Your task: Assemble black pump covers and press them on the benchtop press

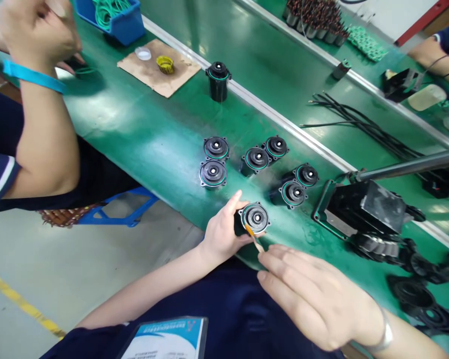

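While clamped in left hand, black cap just above right hand (pinching a stick).

the black round plastic housing with a thin green ring seal sits gripped in my left hand, face up. the thin pale stick with an orange tip, pinched in my right hand, touches its near rim.
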`<move>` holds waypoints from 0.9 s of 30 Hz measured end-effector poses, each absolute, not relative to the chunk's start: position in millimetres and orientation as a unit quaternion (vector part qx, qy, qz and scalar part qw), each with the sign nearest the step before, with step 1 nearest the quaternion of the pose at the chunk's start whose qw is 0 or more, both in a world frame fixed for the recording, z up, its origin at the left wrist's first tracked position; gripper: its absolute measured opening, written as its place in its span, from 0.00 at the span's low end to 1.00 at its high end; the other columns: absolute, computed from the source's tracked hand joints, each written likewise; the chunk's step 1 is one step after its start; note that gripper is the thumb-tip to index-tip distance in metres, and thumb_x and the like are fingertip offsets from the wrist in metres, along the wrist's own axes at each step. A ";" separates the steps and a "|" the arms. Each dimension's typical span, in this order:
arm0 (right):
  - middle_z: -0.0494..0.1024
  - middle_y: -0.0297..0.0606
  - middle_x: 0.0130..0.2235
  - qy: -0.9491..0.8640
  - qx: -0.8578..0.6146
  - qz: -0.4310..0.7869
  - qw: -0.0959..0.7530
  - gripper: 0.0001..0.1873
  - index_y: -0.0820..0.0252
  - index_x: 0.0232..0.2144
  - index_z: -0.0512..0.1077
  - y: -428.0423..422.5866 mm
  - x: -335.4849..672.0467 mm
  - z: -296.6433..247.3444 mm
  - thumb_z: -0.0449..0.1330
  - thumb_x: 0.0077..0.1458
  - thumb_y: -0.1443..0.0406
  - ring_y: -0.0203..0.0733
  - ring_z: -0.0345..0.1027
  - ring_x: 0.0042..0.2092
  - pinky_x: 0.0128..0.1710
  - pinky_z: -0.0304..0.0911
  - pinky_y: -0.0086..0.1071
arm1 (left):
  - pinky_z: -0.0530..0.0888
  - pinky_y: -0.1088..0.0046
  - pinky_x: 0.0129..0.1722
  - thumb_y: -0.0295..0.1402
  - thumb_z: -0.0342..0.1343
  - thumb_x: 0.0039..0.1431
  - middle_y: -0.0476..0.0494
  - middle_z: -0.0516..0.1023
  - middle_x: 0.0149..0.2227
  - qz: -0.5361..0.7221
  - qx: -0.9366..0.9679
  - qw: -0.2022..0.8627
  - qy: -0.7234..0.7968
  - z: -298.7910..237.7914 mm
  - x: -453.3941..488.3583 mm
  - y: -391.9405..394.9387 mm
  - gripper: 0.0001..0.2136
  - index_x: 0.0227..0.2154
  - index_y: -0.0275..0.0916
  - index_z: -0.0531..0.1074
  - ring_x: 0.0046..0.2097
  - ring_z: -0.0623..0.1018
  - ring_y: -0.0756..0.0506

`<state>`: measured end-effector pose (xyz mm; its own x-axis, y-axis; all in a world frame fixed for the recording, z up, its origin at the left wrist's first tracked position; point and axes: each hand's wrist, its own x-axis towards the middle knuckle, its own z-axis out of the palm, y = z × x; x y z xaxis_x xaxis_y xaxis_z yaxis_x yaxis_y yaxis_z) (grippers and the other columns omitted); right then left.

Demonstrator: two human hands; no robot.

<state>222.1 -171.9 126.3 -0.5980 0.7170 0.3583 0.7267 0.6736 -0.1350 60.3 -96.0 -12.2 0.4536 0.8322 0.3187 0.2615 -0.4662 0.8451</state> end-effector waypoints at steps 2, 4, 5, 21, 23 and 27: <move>0.75 0.36 0.46 -0.900 -0.402 -0.009 0.167 0.13 0.61 0.40 0.72 -173.8 230.8 135.4 0.51 0.55 0.67 0.39 0.71 0.47 0.44 0.73 0.33 | 0.77 0.63 0.51 0.46 0.65 0.52 0.38 0.77 0.49 0.380 0.766 0.388 0.344 -8.1 59.5 -93.0 0.47 0.66 0.41 0.40 0.51 0.79 0.41; 0.75 0.36 0.46 -0.907 -0.396 -0.008 0.144 0.13 0.61 0.40 0.72 -173.4 238.4 141.7 0.50 0.56 0.68 0.38 0.70 0.48 0.45 0.72 0.34 | 0.76 0.64 0.52 0.43 0.65 0.52 0.39 0.77 0.49 0.366 0.769 0.403 0.335 -2.8 58.3 -88.8 0.47 0.66 0.41 0.40 0.51 0.79 0.42; 0.75 0.37 0.47 -0.909 -0.395 -0.009 0.133 0.13 0.61 0.40 0.72 -172.1 241.4 143.9 0.50 0.56 0.68 0.38 0.70 0.48 0.46 0.71 0.34 | 0.76 0.64 0.52 0.42 0.66 0.52 0.40 0.77 0.49 0.356 0.772 0.409 0.333 0.2 57.6 -86.5 0.47 0.66 0.42 0.40 0.51 0.79 0.42; 0.73 0.41 0.48 -0.766 -0.530 -0.030 0.363 0.20 0.66 0.45 0.66 -165.3 286.1 133.5 0.57 0.49 0.80 0.28 0.69 0.53 0.52 0.69 0.22 | 0.69 0.60 0.59 0.30 0.64 0.50 0.34 0.70 0.54 0.325 0.857 0.220 0.334 105.5 72.6 46.3 0.36 0.61 0.32 0.55 0.57 0.72 0.40; 0.73 0.41 0.47 -0.751 -0.534 -0.031 0.386 0.20 0.67 0.45 0.66 -161.3 285.6 127.5 0.57 0.49 0.80 0.27 0.70 0.52 0.51 0.70 0.21 | 0.69 0.59 0.58 0.29 0.65 0.46 0.32 0.70 0.53 0.270 0.870 0.218 0.351 101.7 88.5 93.3 0.36 0.59 0.29 0.58 0.56 0.72 0.38; 0.74 0.39 0.46 -0.752 -0.542 -0.032 0.375 0.18 0.65 0.44 0.67 -152.4 288.6 122.2 0.57 0.50 0.79 0.25 0.70 0.52 0.53 0.69 0.18 | 0.70 0.58 0.56 0.29 0.66 0.43 0.31 0.72 0.53 0.120 0.884 0.279 0.357 85.2 102.8 143.1 0.37 0.58 0.29 0.59 0.55 0.74 0.36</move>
<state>288.6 -152.4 122.2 -0.1318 0.7907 0.5978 0.8387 0.4105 -0.3580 102.8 143.1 85.2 0.7169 0.6971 0.0126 0.5637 -0.5902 0.5779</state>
